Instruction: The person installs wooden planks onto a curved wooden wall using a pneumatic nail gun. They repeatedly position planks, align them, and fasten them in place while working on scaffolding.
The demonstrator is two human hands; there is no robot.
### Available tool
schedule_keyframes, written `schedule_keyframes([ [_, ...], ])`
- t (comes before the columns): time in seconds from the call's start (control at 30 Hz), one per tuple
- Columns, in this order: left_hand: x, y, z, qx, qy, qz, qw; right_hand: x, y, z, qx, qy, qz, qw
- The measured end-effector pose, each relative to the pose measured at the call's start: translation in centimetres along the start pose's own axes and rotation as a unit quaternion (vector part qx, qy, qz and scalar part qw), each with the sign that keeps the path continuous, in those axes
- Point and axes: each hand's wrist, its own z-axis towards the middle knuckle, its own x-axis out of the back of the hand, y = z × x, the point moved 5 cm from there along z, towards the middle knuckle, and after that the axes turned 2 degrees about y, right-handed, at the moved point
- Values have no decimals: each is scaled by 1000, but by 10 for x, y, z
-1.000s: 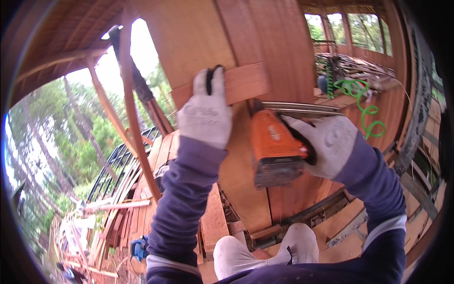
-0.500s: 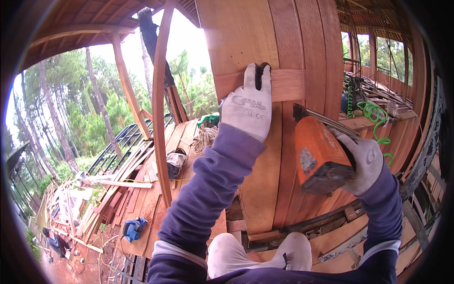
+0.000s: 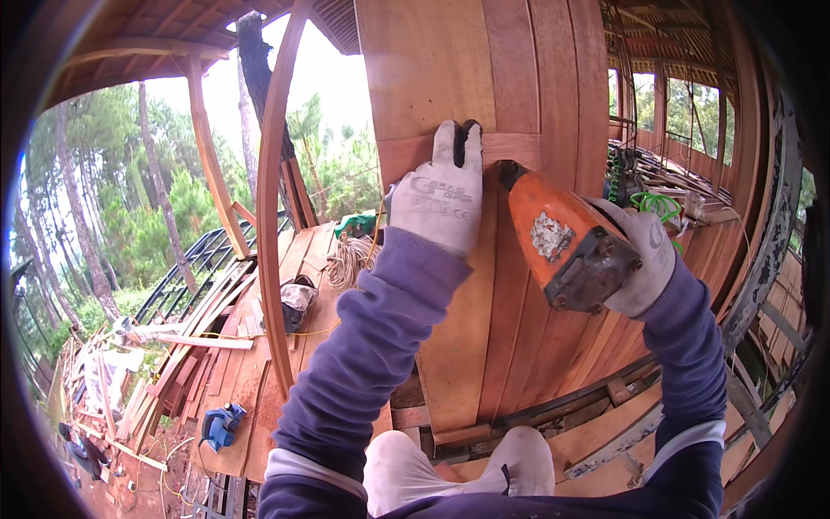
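My left hand (image 3: pixel 439 195), in a white work glove, presses flat on a short horizontal wooden board (image 3: pixel 406 157) laid across the reddish plank wall (image 3: pixel 519 69). My right hand (image 3: pixel 638 259), also gloved, grips an orange nail gun (image 3: pixel 560 235). The gun's nose points up-left and touches the wall just right of my left hand, at the board's lower edge. Both forearms wear purple sleeves. My bent knees in pale trousers (image 3: pixel 458 467) show below.
A curved timber rib (image 3: pixel 270 225) stands left of the wall, with loose planks (image 3: pixel 207 346), a coil of rope (image 3: pixel 348 258) and a blue power tool (image 3: pixel 221 424) on the deck below. Green coiled hose (image 3: pixel 650 204) lies at right. Trees fill the open left side.
The view has tilted up and right. The nail gun has swung from flat below the board to nose-up against the wall beside my left hand, which stays on the board.
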Motion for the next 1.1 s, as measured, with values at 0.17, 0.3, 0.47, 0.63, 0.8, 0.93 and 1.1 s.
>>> schedule_keyframes([
  [0.17, -1, 0, 1, 12, -7, -25, 1000, -5, 5, 5, -21, -27, 26, 999],
  [0.3, 0, -3, -2, -22, 34, -9, 999, -3, -3, 6, 9, -15, 21, 1000],
  [0.47, 0, -1, -1, -19, 31, -4, 999, 7, 0, -18, 37, 1, -7, 999],
  [0.63, -2, -2, -2, 25, -10, -34, 999, 9, 3, -31, -18, -3, 8, 1000],
  [0.8, 1, -4, -4, 13, -4, -75, 997, 12, -8, -22, 7, -12, -2, 1000],
  [0.93, 11, -5, -15, 18, 76, -183, 980, 10, -15, -13, -2, -22, -12, 1000],
  [1.1, 5, -11, -31, 45, 187, -300, 934, 11, -29, 7, 61, -2, -16, 998],
])
